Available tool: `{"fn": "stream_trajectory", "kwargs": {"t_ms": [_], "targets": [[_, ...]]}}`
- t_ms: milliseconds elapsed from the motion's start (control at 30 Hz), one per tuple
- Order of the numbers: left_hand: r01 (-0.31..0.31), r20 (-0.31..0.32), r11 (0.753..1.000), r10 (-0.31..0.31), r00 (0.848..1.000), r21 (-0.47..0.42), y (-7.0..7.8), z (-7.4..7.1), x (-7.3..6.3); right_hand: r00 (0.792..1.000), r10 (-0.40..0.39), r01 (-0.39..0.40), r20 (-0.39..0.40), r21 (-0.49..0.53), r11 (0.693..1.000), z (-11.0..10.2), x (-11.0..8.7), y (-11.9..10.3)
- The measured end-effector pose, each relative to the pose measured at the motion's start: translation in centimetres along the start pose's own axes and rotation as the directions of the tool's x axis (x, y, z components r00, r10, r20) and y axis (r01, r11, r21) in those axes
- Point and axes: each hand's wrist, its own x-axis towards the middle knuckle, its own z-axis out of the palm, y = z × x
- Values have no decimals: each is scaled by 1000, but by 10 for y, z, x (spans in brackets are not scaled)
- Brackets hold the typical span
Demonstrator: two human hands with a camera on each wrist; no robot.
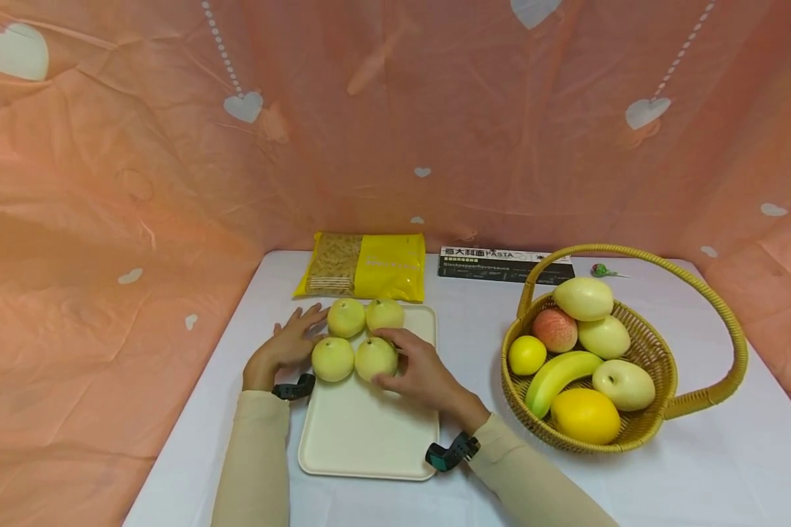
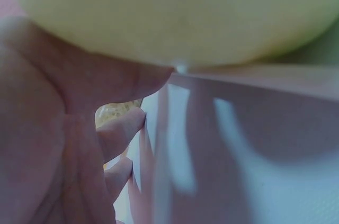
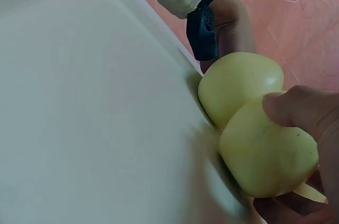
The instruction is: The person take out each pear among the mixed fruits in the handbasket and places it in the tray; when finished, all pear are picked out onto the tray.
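Observation:
Several round, pale yellow-green fruits sit close together in two rows of two on the far half of a cream tray [image 1: 369,432]. My right hand [image 1: 425,369] grips the near right fruit [image 1: 374,360] between thumb and fingers; the right wrist view shows this fruit [image 3: 267,152] against its neighbour [image 3: 241,83]. Left of the group, my left hand [image 1: 291,340] lies alongside the near left fruit [image 1: 332,359] and the far left fruit [image 1: 346,318], its fingers extended. In the left wrist view, the left thumb [image 2: 132,81] is right at a fruit's underside [image 2: 180,17].
A handled wicker basket [image 1: 662,373] on the right holds a banana [image 1: 560,380], a peach [image 1: 555,330], a lemon [image 1: 527,356] and other fruit. Behind the tray lie a yellow pasta bag [image 1: 392,265], a dark pasta box [image 1: 501,267] and a lollipop [image 1: 600,271].

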Motion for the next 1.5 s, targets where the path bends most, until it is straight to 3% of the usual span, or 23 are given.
{"fn": "stream_trajectory", "kwargs": {"t_ms": [167, 600, 833, 1000, 1167, 1333, 1500], "targets": [[-2, 6, 1000, 2, 1000, -9, 2, -1, -3, 1000, 1, -1, -8, -36, 999, 0, -2, -1], [-21, 4, 1000, 21, 1000, 8, 1, -3, -5, 999, -3, 3, -43, -1, 1000, 5, -5, 0], [-18, 5, 1000, 18, 1000, -4, 6, -4, -4, 998, -19, 16, -59, -47, 999, -10, -17, -11], [-7, 15, 1000, 7, 1000, 7, 8, -3, -2, 1000, -20, 20, -13, 9, 1000, -45, -42, -29], [-7, 12, 1000, 7, 1000, 14, 9, -4, -3, 999, -31, 30, 37, 22, 999, -98, -67, -49], [3, 12, 1000, -3, 1000, 4, 9, -4, -3, 998, -56, 56, 2, -78, 995, -157, -89, -58], [8, 11, 1000, -8, 1000, 2, 6, -2, -2, 997, -15, -1, -76, -208, 978, -205, -108, -64]]}}
